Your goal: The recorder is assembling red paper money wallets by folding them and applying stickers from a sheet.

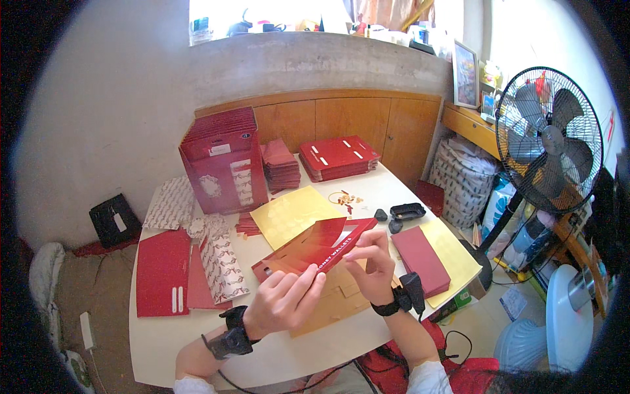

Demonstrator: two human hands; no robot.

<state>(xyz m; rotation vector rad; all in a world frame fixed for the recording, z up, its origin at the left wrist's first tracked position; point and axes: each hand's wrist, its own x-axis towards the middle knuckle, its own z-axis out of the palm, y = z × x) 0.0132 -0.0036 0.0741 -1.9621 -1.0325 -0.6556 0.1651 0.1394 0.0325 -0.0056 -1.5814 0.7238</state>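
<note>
Both my hands hold a partly folded red cardboard box [328,238] with white print and a cut-out window, tilted above the table. My left hand [283,301] is closed on its near left edge, fingers along the printed strip. At its right end my right hand [373,266] pinches the strip between thumb and fingers. Beneath lies a tan card sheet [341,289], partly hidden by the hands. A yellow sheet [295,211] is just beyond the box. To the right, a pile of dark red envelopes [421,261] rests partly on another yellow sheet [453,253].
On the white table [295,368] stand a tall red carton [226,174] packed with flat pieces, red envelopes [281,164] and stacked red boxes [338,154]. Patterned paper [220,256] and red card [161,272] lie left. A black tray [408,211] sits right; a fan [551,138] stands beyond.
</note>
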